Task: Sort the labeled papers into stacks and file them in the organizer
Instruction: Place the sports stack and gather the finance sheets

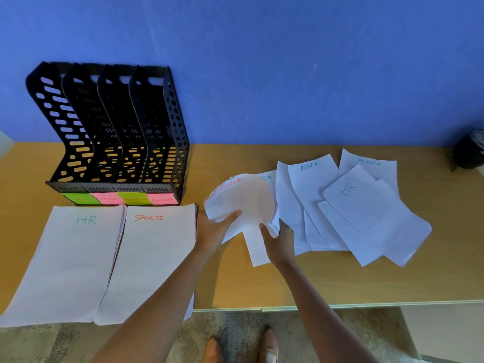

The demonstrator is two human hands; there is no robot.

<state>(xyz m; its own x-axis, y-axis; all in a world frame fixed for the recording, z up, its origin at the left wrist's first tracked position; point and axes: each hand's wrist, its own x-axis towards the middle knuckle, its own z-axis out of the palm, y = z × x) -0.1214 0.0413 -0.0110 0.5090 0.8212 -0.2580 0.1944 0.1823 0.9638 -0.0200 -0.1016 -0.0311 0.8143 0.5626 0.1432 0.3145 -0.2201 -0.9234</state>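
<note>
**Finance sheets held in both hands, right of organizer**

Black four-slot organizer (115, 132) upright at back left of table (262, 284), against blue wall (288, 61). Coloured labels along its front edge: green, pink, yellow-green, pink (119, 198); "FINANCE" and "ADMIN" legible, other two blurred.

Directly in front of organizer: HR stack (62, 260), flat. Just right of it, edges touching or nearly so: SPORTS stack (154, 258), flat, near edge overhanging table front.

Right of organizer, past SPORTS stack: bundle of sheets (243, 197), top sheet reading "…ANCE" in red, curled upward into a dome. Left hand (212, 230) gripping bundle's left lower edge, thumb on top, fingers underneath. Right hand (279, 241) gripping bundle's right lower edge, thumb on top, fingers curled behind the sheets.

Further right of organizer: loose overlapping papers (327, 205) spread flat on table, two marked ADMIN, one marked HR (366, 203) lying tilted on top.

Far right at table's back edge: dark object (470, 150), identity unclear.

Below table edge: two shoe tips (241, 348) on floor.
</note>
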